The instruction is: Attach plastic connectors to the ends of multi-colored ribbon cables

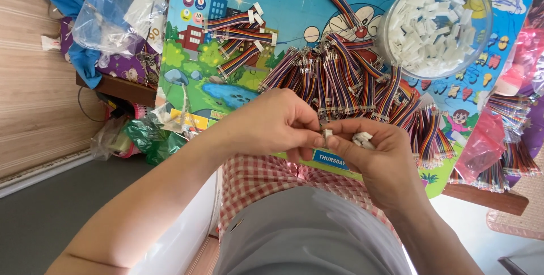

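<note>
Head view: connector (327, 134) seemingly upright

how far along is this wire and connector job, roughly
Early, by the look of it. Done: only a few ribbon cables with white plugs lie at the top left of the mat. In hand: the left hand and right hand meet on a small white connector, with spare ones in the right palm. Left: a big pile of bare-ended cables and a nearly full tub of connectors.

Bare forearms, red-and-white checked shirt (255, 178), grey trousers (306, 235).
</note>
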